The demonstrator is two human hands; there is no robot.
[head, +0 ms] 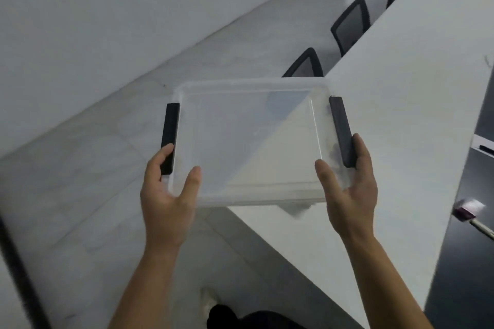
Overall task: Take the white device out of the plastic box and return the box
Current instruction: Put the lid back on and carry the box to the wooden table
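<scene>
The clear plastic box (251, 141) with a black latch on each side is held in the air in front of me, over the floor and the near corner of a long white table (401, 120). My left hand (168, 195) grips its near left corner, fingers on the left latch. My right hand (347, 189) grips the near right corner, fingers on the right latch. Through the clear lid I see nothing inside. No white device shows clearly in view.
Several black mesh chairs (350, 24) stand along the table's far side. A small purple-and-white object with a white stick (470, 211) lies on a dark surface at the right. Pale tiled floor (93, 168) spreads left; my shoe (211, 302) shows below.
</scene>
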